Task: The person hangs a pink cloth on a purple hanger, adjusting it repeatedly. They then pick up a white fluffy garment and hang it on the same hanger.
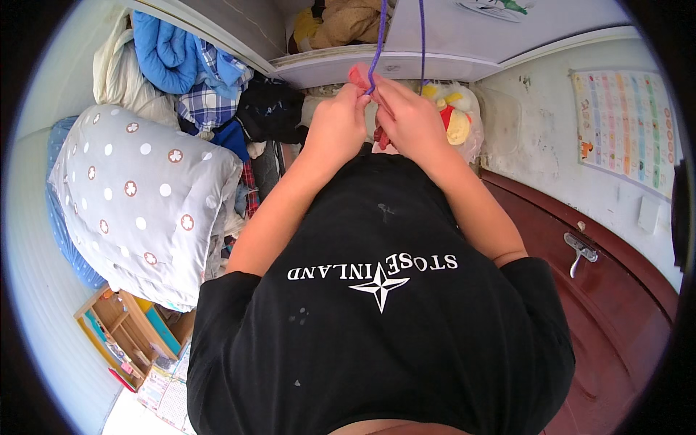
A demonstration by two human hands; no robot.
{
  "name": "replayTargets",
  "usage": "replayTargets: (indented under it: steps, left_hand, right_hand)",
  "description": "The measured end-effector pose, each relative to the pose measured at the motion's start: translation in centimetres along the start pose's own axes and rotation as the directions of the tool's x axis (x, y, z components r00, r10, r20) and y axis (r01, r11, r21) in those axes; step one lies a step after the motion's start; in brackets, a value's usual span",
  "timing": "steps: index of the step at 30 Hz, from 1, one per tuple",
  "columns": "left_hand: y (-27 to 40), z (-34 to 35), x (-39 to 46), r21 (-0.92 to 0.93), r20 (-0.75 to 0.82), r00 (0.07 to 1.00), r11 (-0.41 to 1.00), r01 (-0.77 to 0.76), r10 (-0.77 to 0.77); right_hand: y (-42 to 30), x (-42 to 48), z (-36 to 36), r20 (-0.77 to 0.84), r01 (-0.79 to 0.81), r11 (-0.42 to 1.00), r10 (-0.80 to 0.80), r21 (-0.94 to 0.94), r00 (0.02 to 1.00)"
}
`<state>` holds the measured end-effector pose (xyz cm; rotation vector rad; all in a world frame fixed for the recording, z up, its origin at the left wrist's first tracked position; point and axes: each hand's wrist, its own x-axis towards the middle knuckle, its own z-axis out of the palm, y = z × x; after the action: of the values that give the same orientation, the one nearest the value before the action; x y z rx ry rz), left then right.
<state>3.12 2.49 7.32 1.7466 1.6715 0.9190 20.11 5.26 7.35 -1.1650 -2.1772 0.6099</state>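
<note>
My left hand (338, 122) and my right hand (408, 117) meet in front of my chest, fingertips close together. Pinched at the left thumb and fingers is a purple cord (379, 43), which runs up out of the top of the view. A thin, see-through pink material (360, 75) shows above the fingers, and my right fingers close on it. Another purple strand (422, 49) drops behind the right hand. Dark red material (382, 138) appears below the right fingers; whether it joins the pink piece is hidden.
At left lie a grey patterned quilt (147, 190), a rolled blue quilt (166, 51) and dark clothes (271, 106). A wooden shelf unit (117, 321) stands lower left. Ahead is a white cabinet (446, 32); bagged plush toys (457, 117) sit near my right hand. A dark red door (565, 304) is at right.
</note>
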Motion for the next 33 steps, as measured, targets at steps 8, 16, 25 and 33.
replayTargets:
  steps: [8, 16, 25, 33]
  left_hand:
    - [-1.4, -1.9, -1.6, -0.488, -0.009, 0.965, 0.844, 0.224, -0.261]
    - [-2.3, -4.0, -2.4, -0.806, 0.193, 0.905, 0.465, 0.367, -0.379]
    - [-2.7, -4.6, -1.9, -0.869, 0.176, 0.886, 0.355, 0.345, -0.43]
    - [-4.6, -4.0, -2.0, -0.864, 0.257, 0.896, 0.33, 0.381, -0.362]
  right_hand:
    - [1.6, -0.5, -1.1, -0.062, 0.116, 0.988, -0.122, -0.099, 0.991]
    - [3.3, -1.8, -0.3, 0.016, -0.015, 0.989, 0.018, -0.144, 1.0]
    - [5.7, -1.9, 0.1, 0.017, 0.049, 0.984, -0.046, -0.172, 0.999]
    - [6.6, -1.9, 1.1, 0.0, 0.023, 0.998, -0.023, -0.057, 1.0]
